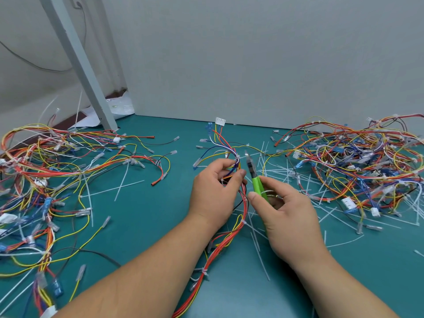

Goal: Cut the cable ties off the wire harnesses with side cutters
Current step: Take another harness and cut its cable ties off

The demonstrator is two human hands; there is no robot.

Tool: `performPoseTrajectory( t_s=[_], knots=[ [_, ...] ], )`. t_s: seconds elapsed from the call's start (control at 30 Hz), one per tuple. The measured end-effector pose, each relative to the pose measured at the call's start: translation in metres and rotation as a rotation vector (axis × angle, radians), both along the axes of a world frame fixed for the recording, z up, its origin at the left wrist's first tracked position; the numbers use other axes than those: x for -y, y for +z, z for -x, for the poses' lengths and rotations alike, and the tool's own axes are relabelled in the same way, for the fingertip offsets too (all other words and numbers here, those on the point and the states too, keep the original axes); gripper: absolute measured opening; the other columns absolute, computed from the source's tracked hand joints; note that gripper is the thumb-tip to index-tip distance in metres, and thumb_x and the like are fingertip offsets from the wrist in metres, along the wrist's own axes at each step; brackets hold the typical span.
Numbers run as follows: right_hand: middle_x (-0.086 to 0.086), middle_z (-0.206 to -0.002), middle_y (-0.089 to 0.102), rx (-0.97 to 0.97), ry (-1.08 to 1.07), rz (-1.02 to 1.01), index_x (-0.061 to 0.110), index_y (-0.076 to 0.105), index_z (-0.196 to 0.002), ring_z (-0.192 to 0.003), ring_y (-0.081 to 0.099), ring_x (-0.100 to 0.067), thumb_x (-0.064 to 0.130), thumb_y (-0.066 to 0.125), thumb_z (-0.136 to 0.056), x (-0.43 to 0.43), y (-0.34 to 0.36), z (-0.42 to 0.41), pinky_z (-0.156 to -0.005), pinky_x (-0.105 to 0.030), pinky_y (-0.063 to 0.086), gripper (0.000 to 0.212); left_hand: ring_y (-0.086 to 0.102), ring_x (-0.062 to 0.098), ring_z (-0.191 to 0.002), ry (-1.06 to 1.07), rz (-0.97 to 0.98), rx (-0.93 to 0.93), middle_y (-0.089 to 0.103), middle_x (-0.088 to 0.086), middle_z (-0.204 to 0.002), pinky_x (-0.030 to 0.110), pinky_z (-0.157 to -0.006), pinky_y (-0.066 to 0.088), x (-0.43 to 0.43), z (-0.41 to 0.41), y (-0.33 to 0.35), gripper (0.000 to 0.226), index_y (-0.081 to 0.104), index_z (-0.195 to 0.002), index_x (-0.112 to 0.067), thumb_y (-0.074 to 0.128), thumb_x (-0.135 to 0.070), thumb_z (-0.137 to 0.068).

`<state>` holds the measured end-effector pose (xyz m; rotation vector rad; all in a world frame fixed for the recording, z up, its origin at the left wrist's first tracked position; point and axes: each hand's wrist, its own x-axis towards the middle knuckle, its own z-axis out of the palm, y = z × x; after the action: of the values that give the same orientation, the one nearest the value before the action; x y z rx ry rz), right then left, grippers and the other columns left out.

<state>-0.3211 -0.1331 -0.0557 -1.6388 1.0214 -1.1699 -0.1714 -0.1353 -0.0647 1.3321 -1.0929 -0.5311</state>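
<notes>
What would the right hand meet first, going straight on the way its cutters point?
Probably the yellow wire just past the cutters in the right hand; height unclear.

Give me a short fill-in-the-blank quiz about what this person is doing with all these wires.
1. The right hand holds side cutters with ____ handles.
2. Loose cable ties beside the wire harness in the left hand are ____ in colour.
3. One pile of harnesses lies left of the hands, and another pile lies to their ____.
Missing words: green; white; right.
</notes>
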Motion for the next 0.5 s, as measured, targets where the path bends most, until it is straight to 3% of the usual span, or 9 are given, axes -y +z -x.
performPoseTrajectory(
  t_s=[0.13,0.2,0.3,0.4,0.5],
  knots=[
    [0.016,-0.077,0.072,0.185,-0.065,-0.040,0.029,0.073,-0.099,-0.064,0.062,-0.003,0.013,0.078,-0.088,0.005,0.001,0.004,-0.063,-0.011,0.048,0.020,0.072,0.008,-0.077,0.025,-0.007,-0.002,0.077,-0.009,-0.079,0.019,-0.074,0.053,0.000,0.000,0.000,0.014,0.062,-0.094,-0.035,0.073,-0.026,-0.092],
    [0.015,-0.084,0.074,0.306,-0.103,-0.082,0.024,0.073,-0.105,-0.074,0.065,-0.004,0.016,0.080,-0.088,0.008,0.002,0.006,-0.073,-0.016,0.052,0.020,0.072,0.009,-0.074,0.042,-0.005,-0.005,0.076,-0.006,-0.079,0.015,-0.071,0.052,0.000,0.000,0.001,0.015,0.062,-0.092,-0.036,0.074,-0.026,-0.092],
    [0.004,-0.094,0.074,0.520,-0.139,-0.222,0.021,0.070,-0.112,-0.091,0.071,-0.019,0.028,0.074,-0.081,0.012,0.004,0.007,-0.087,-0.039,0.057,0.032,0.067,0.007,-0.068,0.055,-0.010,0.006,0.073,-0.008,-0.075,0.013,-0.066,0.049,0.000,-0.001,0.001,0.015,0.063,-0.092,-0.035,0.074,-0.025,-0.092],
    [0.001,-0.094,0.072,0.653,-0.110,-0.343,0.024,0.066,-0.115,-0.088,0.072,-0.018,0.034,0.064,-0.082,0.014,0.008,0.009,-0.085,-0.045,0.057,0.034,0.066,0.009,-0.071,0.065,-0.016,0.009,0.072,-0.010,-0.078,0.013,-0.066,0.048,0.001,-0.001,0.001,0.012,0.061,-0.094,-0.036,0.070,-0.027,-0.094],
    [0.002,-0.094,0.072,0.648,-0.073,-0.409,0.031,0.066,-0.107,-0.094,0.073,-0.023,0.038,0.062,-0.087,0.014,0.008,0.010,-0.078,-0.045,0.057,0.022,0.061,0.006,-0.068,0.035,-0.034,0.029,0.071,-0.015,-0.085,0.013,-0.065,0.044,0.001,-0.002,0.001,0.002,0.060,-0.093,-0.036,0.061,-0.034,-0.092]
  ],
)
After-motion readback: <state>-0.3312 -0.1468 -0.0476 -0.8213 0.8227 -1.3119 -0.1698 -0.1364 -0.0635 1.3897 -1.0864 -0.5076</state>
